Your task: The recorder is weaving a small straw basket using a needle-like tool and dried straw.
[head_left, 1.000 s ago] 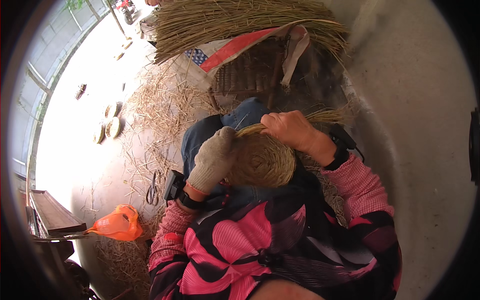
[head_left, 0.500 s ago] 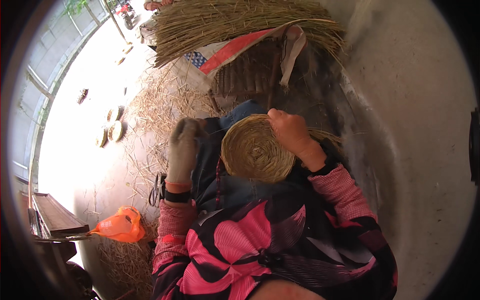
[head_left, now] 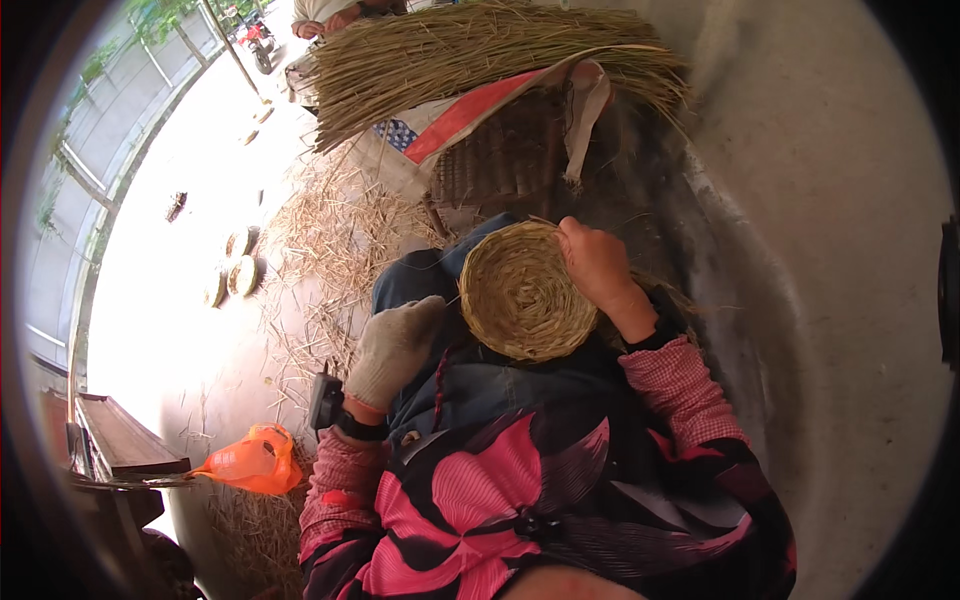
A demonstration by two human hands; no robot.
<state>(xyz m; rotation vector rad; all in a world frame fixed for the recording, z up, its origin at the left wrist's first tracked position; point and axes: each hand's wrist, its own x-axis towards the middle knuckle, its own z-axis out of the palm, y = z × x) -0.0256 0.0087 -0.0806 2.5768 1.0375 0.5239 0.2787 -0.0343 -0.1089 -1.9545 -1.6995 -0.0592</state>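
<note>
A round, shallow woven straw basket (head_left: pixel 525 292) is tilted up over my lap, its hollow inside facing me. My right hand (head_left: pixel 598 265) is closed on its upper right rim, thumb and fingers pinching the edge. Left of the basket, my left hand (head_left: pixel 398 345) wears a pale knitted glove and is closed. A thin pale strand (head_left: pixel 452 301) runs from its fingers toward the basket's left rim. Whether the left fingers hold anything more is hidden. Loose straw ends (head_left: pixel 665 290) stick out behind the basket by my right wrist.
Beyond my knees a big bundle of straw stalks (head_left: pixel 480 60) lies over a striped sack (head_left: pixel 455 120) on a wooden chair (head_left: pixel 500 160). Small baskets (head_left: pixel 242 275) and scattered straw (head_left: pixel 330 230) lie on the floor at left, near an orange plastic bag (head_left: pixel 255 460). Another person's hand (head_left: pixel 310 29) shows at the far edge.
My left hand has come down and toward the basket, turning its back upward. The basket and my right hand have shifted slightly right. The whole view has moved a little.
</note>
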